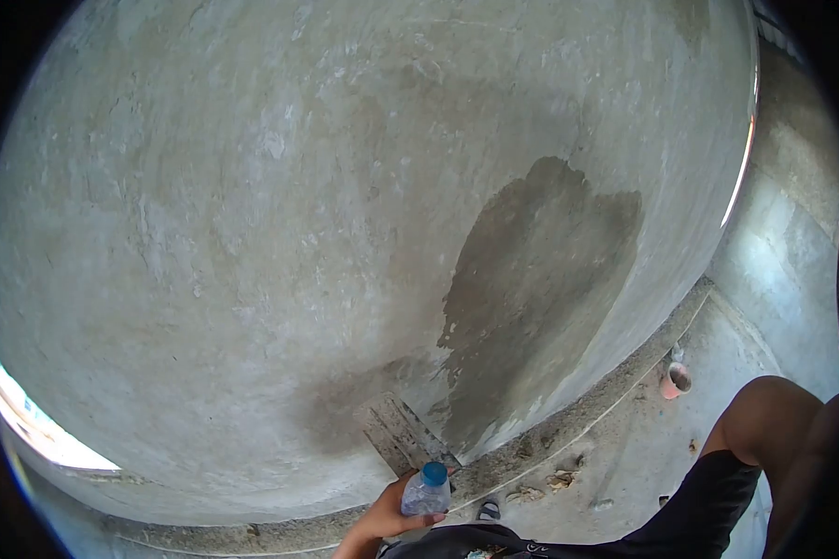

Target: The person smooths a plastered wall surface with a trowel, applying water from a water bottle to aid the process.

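My left hand (389, 513) is closed around a clear plastic bottle (423, 499) with a blue cap, low in the view. Just beyond the bottle, a worn rectangular plate (403, 434), probably a plastering trowel, lies against or close to the wall. Its lower end passes behind the hand and bottle, so whether the fingers grip it too is hidden. The grey plastered wall (252, 233) fills most of the view. A dark, damp-looking patch (541, 279) spreads to the right of the plate. My right hand is not visible.
A pinkish cup (675, 381) stands on the concrete floor (625, 447) at right. A rough ledge (522, 456) follows the wall's base, with dry leaf-like debris (561, 480) beside it. A bent bare limb (764, 415) in black clothing occupies the lower right. Bright light enters at lower left.
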The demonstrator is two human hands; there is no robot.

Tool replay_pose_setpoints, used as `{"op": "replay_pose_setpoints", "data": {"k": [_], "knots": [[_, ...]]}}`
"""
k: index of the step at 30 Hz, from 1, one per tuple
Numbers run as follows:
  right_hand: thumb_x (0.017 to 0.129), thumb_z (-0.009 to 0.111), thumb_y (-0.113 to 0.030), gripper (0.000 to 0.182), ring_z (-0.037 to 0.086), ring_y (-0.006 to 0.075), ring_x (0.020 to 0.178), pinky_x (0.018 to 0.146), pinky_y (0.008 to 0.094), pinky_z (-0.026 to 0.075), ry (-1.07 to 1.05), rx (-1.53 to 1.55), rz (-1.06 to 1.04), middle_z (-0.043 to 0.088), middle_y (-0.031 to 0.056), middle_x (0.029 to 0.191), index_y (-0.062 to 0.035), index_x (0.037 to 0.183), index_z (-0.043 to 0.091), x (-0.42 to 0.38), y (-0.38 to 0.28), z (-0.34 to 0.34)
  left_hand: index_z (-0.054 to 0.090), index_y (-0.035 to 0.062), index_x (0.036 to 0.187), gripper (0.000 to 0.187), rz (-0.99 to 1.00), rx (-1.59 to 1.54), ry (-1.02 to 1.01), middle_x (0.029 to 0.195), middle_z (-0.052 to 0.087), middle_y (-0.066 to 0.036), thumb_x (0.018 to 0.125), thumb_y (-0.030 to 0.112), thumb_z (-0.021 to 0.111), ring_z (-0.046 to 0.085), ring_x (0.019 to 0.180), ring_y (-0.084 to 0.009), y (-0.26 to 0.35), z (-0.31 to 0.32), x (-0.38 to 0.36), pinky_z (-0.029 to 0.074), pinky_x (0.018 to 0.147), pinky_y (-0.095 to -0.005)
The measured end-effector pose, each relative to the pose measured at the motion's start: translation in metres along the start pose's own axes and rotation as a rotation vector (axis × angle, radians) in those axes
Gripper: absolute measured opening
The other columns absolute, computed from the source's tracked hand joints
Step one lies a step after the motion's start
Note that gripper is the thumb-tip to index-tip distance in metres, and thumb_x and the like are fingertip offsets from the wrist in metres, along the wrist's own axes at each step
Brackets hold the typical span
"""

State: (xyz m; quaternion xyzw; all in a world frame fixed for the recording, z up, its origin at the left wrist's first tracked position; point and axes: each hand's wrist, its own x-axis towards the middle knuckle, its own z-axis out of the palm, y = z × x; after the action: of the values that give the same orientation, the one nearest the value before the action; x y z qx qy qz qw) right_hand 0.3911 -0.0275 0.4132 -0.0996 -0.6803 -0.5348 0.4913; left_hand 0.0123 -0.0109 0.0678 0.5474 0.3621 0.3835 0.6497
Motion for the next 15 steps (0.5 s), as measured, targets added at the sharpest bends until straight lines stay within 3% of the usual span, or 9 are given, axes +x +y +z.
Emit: {"op": "replay_pose_setpoints", "data": {"k": [5,9,11,14,15], "knots": [[0.082,0.066,-0.017,0.018,0.054,0.0236,0.066,0.061,0.0362,0.041,0.006,0.008,0.021,0.061,0.0096,0.077,-0.0062,0.097,0.068,-0.005,-0.002,0.007,0.05,0.0047,0.136,0.071,-0.068,-0.035,-0.032,0.117,0.06,-0.007,0.072,0.017,0.079,0.055,0.106,-0.016,0.0,0.002,-0.001,0.042,0.095,-0.0309],[0.081,0.066,-0.016,0.017,0.053,0.0231,0.064,0.06,0.036,0.041,0.049,-0.01,0.023,0.06,0.0091,0.075,-0.0064,0.096,0.068,-0.013,-0.007,0.007,0.047,0.0009,0.138,0.077,0.141,0.087,-0.046,0.109,0.062,-0.006,0.071,0.019,0.081,0.06,0.097,-0.0162,0.002,-0.003,0.011,0.047,0.091,-0.0315],[0.081,0.067,-0.015,0.017,0.053,0.0228,0.063,0.059,0.0359,0.04,0.039,0.005,0.031,0.06,0.0089,0.074,-0.0065,0.096,0.068,-0.013,-0.007,0.009,0.047,0.0007,0.138,0.076,-0.076,-0.074,-0.034,0.114,0.062,-0.007,0.072,0.018,0.08,0.06,0.099,-0.0163,-0.007,0.005,0.001,0.046,0.091,-0.0315],[0.081,0.067,-0.014,0.016,0.052,0.0224,0.062,0.058,0.0358,0.04,0.046,0.001,0.033,0.06,0.0086,0.073,-0.0067,0.095,0.068,-0.015,-0.005,0.011,0.046,0.0009,0.139,0.076,-0.036,0.001,-0.029,0.115,0.062,-0.007,0.073,0.017,0.08,0.06,0.099,-0.0158,-0.006,0.004,0.004,0.046,0.091,-0.0314],[0.081,0.067,-0.013,0.016,0.052,0.0222,0.061,0.058,0.0357,0.04,0.051,0.001,0.032,0.059,0.0085,0.073,-0.0068,0.095,0.068,-0.015,-0.005,0.012,0.047,0.0044,0.139,0.073,-0.035,0.05,-0.026,0.128,0.056,-0.008,0.074,0.019,0.079,0.052,0.114,-0.0169,0.005,0.006,0.003,0.038,0.1,-0.0308]]}}
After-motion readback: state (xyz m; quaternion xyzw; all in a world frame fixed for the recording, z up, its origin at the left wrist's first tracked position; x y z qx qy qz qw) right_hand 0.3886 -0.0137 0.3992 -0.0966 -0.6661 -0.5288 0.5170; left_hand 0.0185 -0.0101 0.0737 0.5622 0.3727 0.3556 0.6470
